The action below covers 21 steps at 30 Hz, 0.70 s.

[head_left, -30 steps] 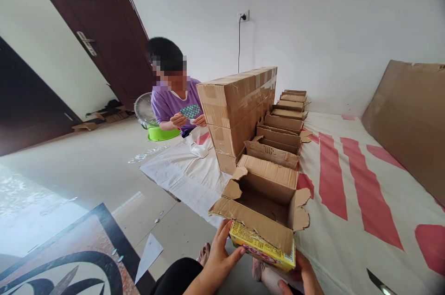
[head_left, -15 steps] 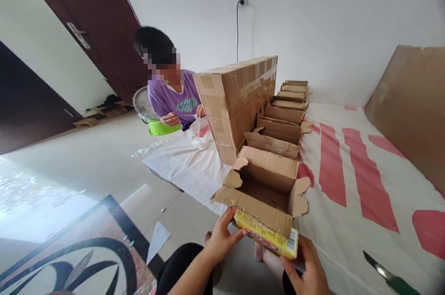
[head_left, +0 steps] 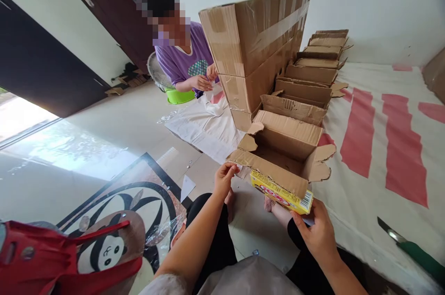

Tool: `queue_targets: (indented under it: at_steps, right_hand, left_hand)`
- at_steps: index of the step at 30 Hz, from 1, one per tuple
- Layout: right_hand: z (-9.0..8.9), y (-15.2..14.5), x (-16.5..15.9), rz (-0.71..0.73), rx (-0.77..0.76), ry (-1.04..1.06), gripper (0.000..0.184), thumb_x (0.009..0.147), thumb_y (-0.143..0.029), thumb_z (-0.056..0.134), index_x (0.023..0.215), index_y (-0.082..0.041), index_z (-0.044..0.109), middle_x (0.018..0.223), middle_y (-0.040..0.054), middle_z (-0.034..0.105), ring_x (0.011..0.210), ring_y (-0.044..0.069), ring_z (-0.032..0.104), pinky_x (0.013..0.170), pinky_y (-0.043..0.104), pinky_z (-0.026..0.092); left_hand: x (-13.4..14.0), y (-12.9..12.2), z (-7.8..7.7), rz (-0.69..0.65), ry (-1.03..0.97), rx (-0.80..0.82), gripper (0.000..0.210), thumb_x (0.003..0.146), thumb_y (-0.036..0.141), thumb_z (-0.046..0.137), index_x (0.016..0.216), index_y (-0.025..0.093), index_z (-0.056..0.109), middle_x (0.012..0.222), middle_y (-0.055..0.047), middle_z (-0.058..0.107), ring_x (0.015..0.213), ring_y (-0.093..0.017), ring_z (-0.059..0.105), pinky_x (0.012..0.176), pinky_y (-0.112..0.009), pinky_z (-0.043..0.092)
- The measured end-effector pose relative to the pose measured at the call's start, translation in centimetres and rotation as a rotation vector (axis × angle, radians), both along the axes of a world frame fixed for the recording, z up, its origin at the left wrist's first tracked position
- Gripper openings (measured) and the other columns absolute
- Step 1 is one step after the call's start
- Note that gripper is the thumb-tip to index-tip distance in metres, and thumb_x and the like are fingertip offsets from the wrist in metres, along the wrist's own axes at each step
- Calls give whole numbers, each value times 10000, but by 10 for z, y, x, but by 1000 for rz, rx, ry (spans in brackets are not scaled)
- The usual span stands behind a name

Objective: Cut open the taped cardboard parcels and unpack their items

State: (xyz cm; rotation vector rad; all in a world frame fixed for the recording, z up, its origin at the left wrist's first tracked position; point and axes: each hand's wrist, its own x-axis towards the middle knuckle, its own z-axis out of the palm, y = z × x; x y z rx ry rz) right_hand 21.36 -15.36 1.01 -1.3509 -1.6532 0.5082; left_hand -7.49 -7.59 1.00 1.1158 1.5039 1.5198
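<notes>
My right hand [head_left: 314, 230] grips the right end of a yellow printed box [head_left: 278, 193], its thumb on the near side by the barcode. The yellow box is tilted under the front flap of an open cardboard carton [head_left: 288, 151]. My left hand [head_left: 225, 179] is off the yellow box, to its left, at the carton flap's left corner. Its fingertips are pinched together, and what lies between them is too small to make out. The carton's flaps stand spread, and the part of its inside that shows is bare cardboard.
Taped cartons [head_left: 264, 40] stand stacked behind the open one, beside a row of open cartons [head_left: 306, 86]. A green-handled knife [head_left: 413, 248] lies on the cloth-covered table [head_left: 358, 202] at right. Across the table sits a person in purple [head_left: 181, 61]. A red chair [head_left: 41, 258] is at lower left.
My left hand has let go of the yellow box and moved up-left to the flap corner. My right hand still holds the box. The view has tilted down, bringing the red chair in.
</notes>
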Motion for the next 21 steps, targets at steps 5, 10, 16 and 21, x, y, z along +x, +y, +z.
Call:
queue_targets:
  at_steps: [5, 10, 16, 21]
  right_hand:
    - [0, 0, -1, -1, 19, -24, 343, 887, -467, 582, 1106, -211, 513, 939, 75, 562, 804, 206, 595, 634, 312, 558]
    - [0, 1, -1, 3, 23, -39, 338, 891, -456, 579, 1118, -215, 510, 947, 76, 568, 831, 212, 599, 656, 314, 558]
    - [0, 1, -1, 9, 17, -22, 335, 884, -453, 588, 1106, -214, 515, 953, 73, 566, 827, 214, 603, 652, 320, 566]
    - [0, 1, -1, 10, 11, -38, 352, 886, -445, 586, 1138, -213, 506, 959, 72, 557, 829, 212, 602, 637, 306, 570]
  left_hand:
    - [0, 3, -3, 33, -34, -2, 295, 733, 440, 700, 685, 161, 614, 604, -23, 689, 546, -125, 585, 530, -239, 419]
    - [1, 4, -6, 49, -27, -3, 293, 717, 442, 712, 707, 164, 620, 586, -9, 674, 542, -124, 589, 519, -230, 409]
    - [1, 3, -7, 23, 10, -16, 310, 705, 455, 722, 739, 163, 623, 624, 0, 665, 574, -125, 599, 557, -233, 449]
    - [-2, 3, -12, -10, 76, -17, 317, 720, 469, 709, 760, 163, 636, 648, -9, 659, 600, -136, 597, 590, -249, 470]
